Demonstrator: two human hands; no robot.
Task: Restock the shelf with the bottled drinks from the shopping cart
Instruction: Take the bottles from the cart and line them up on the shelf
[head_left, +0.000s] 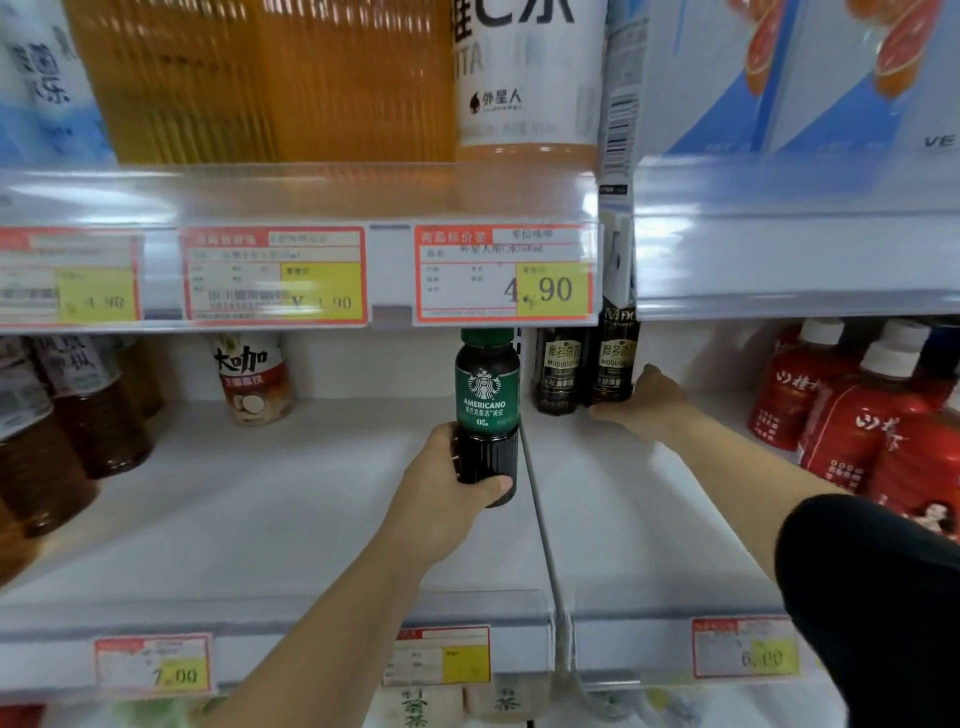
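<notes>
The Americano bottle (487, 410) is gripped upright round its lower half by the left hand (447, 478), just left of the shelf divider (540, 519). Farther right, a dark coffee bottle (615, 364) is clasped at its base by the right hand (647, 402), near red bottles (852, 415).

The right hand (649, 402) hides its fingers by the dark bottle (615, 364).

white shelf (249, 519); dark coffee bottles (558, 374) at back, red bottles (852, 415) right

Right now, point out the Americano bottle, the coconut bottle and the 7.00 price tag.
Americano bottle (487, 395): head view, green label.
coconut bottle (254, 364): head view, upper label.
7.00 price tag (176, 674): head view, yellow patch.
</notes>
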